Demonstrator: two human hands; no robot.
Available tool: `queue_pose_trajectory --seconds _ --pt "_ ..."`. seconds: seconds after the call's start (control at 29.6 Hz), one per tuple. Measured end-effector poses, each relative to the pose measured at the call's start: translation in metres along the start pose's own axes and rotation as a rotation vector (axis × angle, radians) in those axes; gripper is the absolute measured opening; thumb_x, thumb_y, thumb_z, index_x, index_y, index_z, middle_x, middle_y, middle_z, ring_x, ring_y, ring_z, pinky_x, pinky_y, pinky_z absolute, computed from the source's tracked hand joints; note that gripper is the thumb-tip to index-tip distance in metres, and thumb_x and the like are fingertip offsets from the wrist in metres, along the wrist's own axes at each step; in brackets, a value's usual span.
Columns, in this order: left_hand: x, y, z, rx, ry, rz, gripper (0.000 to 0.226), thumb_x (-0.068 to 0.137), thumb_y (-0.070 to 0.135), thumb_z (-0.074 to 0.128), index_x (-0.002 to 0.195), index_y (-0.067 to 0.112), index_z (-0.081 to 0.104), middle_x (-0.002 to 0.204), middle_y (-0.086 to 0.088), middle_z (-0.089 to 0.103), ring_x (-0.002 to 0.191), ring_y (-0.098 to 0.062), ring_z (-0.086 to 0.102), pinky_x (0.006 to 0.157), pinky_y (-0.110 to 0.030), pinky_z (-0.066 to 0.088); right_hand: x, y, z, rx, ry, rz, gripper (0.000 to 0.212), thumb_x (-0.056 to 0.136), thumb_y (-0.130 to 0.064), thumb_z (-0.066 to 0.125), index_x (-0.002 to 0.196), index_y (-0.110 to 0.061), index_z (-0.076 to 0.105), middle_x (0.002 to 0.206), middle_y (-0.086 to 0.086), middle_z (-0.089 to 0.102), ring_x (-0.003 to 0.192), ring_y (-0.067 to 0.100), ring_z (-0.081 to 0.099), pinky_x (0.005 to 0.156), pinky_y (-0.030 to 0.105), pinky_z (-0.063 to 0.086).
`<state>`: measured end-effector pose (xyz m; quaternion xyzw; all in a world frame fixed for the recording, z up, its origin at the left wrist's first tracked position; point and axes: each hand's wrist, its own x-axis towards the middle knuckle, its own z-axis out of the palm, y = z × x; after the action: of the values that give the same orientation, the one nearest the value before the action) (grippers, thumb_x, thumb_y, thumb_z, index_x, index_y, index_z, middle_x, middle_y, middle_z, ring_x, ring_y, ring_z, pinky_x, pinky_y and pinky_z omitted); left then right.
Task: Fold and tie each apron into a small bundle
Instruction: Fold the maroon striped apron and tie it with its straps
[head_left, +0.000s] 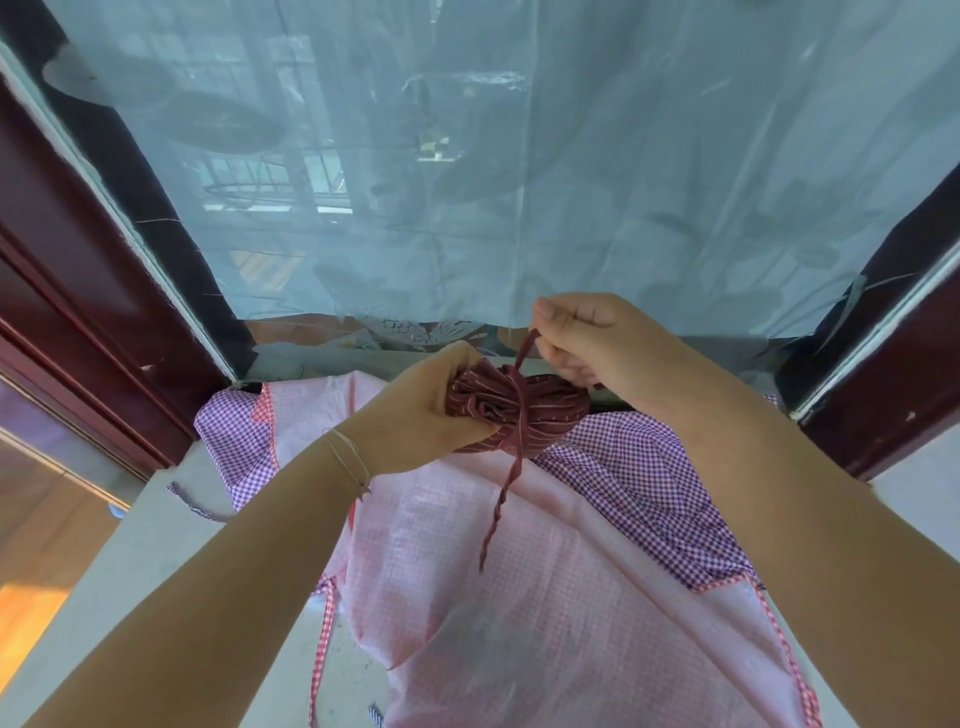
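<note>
A dark red striped apron (511, 413) is rolled into a small bundle and held in the air above the ledge. My left hand (421, 410) grips the bundle's left end. A dark red strap (522, 353) runs over the bundle's middle. My right hand (582, 338) pinches the strap's upper end and holds it up. The strap's other end (496, 512) hangs down twisted below the bundle.
A pink checked apron (545, 597) lies spread on the grey ledge (156, 571), over a purple gingham apron (634, 467). A pale blue curtain (467, 182) hangs just behind, between dark red window frames (62, 291).
</note>
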<state>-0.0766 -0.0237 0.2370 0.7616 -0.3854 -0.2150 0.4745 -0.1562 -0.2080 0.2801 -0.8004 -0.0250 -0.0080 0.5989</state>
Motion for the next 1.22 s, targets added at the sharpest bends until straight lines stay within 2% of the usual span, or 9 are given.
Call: queue_pose_trajectory --seconds 0.14,0.24,0.37,0.47,0.61,0.74,0.95,1.05,1.22 --pt "0.006 -0.005 0.002 0.018 0.166 0.005 0.038 0.075 0.0 0.07 0.097 0.027 0.055 0.083 0.005 0.068 0.071 -0.004 0.064 0.066 -0.012 0.049 -0.008 -0.002 -0.006 0.095 0.136 -0.069 0.043 0.102 -0.025 0.038 0.061 -0.013 0.044 0.048 -0.004 0.033 0.043 0.011 0.025 0.048 0.031 0.016" --pt "0.01 -0.002 0.004 0.088 0.18 0.032 0.054 0.073 -0.002 0.069 0.101 0.042 0.055 0.089 0.014 0.069 0.08 0.001 0.064 0.073 -0.011 0.05 -0.009 0.01 -0.006 0.203 0.235 -0.102 0.04 0.101 -0.026 0.04 0.066 -0.018 0.058 0.049 0.0 0.042 0.043 0.013 0.029 0.046 0.026 0.021" --pt "0.015 -0.003 0.01 0.176 0.199 -0.012 0.035 0.075 0.007 0.069 0.093 0.036 0.062 0.081 0.011 0.07 0.077 -0.007 0.066 0.078 -0.026 0.055 -0.007 0.027 0.004 0.46 0.362 -0.018 0.023 0.098 -0.027 0.045 0.095 -0.013 0.063 0.07 0.0 0.066 0.055 0.013 0.05 0.051 0.023 0.039" --pt "0.018 -0.007 0.013 0.165 0.259 -0.051 0.023 0.077 0.013 0.07 0.098 0.023 0.067 0.081 0.006 0.071 0.078 -0.013 0.068 0.078 -0.037 0.057 -0.011 0.052 0.027 -0.027 0.443 0.032 0.025 0.089 -0.043 0.057 0.094 -0.019 0.059 0.084 -0.006 0.065 0.07 0.006 0.06 0.064 0.019 0.049" --pt "0.02 -0.01 0.021 0.17 0.312 -0.102 0.012 0.079 0.019 0.069 0.091 0.018 0.069 0.074 0.004 0.07 0.073 -0.018 0.065 0.076 -0.044 0.056 -0.015 0.078 0.056 -0.581 0.496 -0.104 0.049 0.076 -0.058 0.06 0.102 -0.017 0.056 0.099 -0.008 0.052 0.089 0.008 0.055 0.076 0.019 0.05" --pt "0.02 -0.011 0.023 0.025 0.357 -0.15 0.011 0.078 0.018 0.071 0.085 0.026 0.068 0.079 0.005 0.072 0.08 -0.018 0.068 0.081 -0.042 0.056 -0.01 0.077 0.057 -0.439 0.525 -0.063 0.028 0.085 -0.04 0.065 0.1 -0.017 0.057 0.098 -0.008 0.05 0.091 0.011 0.056 0.081 0.021 0.049" --pt "0.019 -0.013 0.023 -0.111 0.375 -0.091 0.031 0.08 0.004 0.07 0.087 0.033 0.065 0.076 0.017 0.072 0.08 -0.006 0.068 0.079 -0.027 0.055 -0.008 0.079 0.065 0.041 0.524 0.11 0.024 0.103 -0.028 0.035 0.099 -0.016 0.056 0.094 0.0 0.066 0.091 0.017 0.064 0.085 0.03 0.054" --pt "0.02 -0.013 0.022 -0.142 0.385 -0.063 0.031 0.08 0.003 0.07 0.089 0.033 0.065 0.077 0.02 0.071 0.078 -0.001 0.067 0.074 -0.02 0.053 -0.008 0.077 0.064 -0.028 0.45 0.11 0.007 0.098 -0.03 0.05 0.098 -0.024 0.052 0.097 -0.009 0.062 0.092 0.006 0.061 0.084 0.02 0.049" --pt "0.021 -0.013 0.021 -0.147 0.379 -0.049 0.032 0.081 0.003 0.07 0.09 0.033 0.065 0.079 0.015 0.072 0.084 -0.009 0.068 0.079 -0.026 0.055 -0.008 0.074 0.061 -0.135 0.494 0.093 0.018 0.094 -0.02 0.059 0.081 -0.027 0.049 0.087 -0.001 0.062 0.083 0.016 0.061 0.073 0.02 0.048"
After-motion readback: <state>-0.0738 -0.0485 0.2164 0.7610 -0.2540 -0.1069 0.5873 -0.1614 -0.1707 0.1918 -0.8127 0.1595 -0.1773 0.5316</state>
